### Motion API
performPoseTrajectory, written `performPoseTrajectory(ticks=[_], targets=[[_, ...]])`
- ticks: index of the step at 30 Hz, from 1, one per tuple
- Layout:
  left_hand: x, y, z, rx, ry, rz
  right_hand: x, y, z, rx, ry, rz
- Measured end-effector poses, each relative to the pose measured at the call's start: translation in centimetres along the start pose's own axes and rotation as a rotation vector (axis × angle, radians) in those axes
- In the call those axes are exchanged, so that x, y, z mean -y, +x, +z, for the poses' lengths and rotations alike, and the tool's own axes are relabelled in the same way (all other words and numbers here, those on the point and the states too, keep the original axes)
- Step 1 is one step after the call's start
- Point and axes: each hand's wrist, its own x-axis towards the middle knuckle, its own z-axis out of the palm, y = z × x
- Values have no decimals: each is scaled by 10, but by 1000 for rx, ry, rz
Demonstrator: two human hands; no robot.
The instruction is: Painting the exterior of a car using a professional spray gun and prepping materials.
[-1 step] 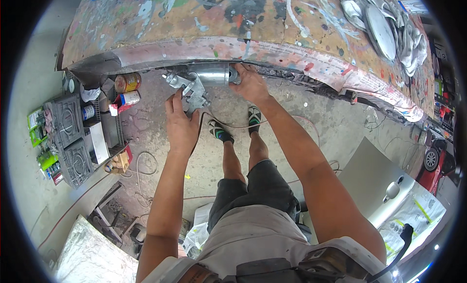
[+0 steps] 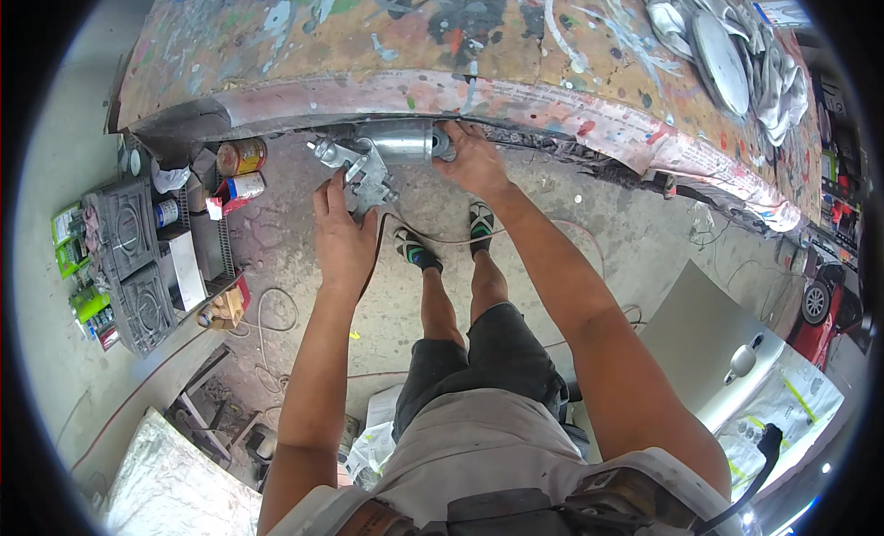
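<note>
My left hand (image 2: 343, 237) is closed around the lower end of a silver spray gun (image 2: 370, 175), with a hose running down from it. The gun's metal cup (image 2: 391, 140) lies sideways just under the front edge of a paint-spattered bench (image 2: 442, 39). My right hand (image 2: 474, 163) is closed on the cup's right end, fingertips partly hidden under the bench edge.
Gray rags (image 2: 783, 94) and a round lid (image 2: 720, 62) lie on the bench's right. A shelf (image 2: 212, 260) of cans and boxes stands left. A silver car door (image 2: 681, 324) is at lower right, a red car (image 2: 810, 333) beyond. Hoses (image 2: 276, 324) cross the floor.
</note>
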Motion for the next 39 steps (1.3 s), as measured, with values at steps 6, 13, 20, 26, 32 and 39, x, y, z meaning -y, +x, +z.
performPoseTrajectory(ticks=[6, 13, 20, 26, 32, 39], targets=[[62, -7, 32, -10, -229, -203, -18, 0, 47, -184, 136, -6], [106, -39, 19, 195, -727, -717, -83, 50, 99, -202, 118, 525], [114, -68, -24, -4, -741, -636, -108, 51, 91, -136, 215, 414], [108, -74, -100, -306, -541, -487, 4, -34, 61, 182, -119, 133], [135, -68, -167, -233, -566, -486, 258, -76, -111, 154, 336, -76], [116, -18, -250, -251, -536, -394, 338, 40, -276, -792, 313, -388]])
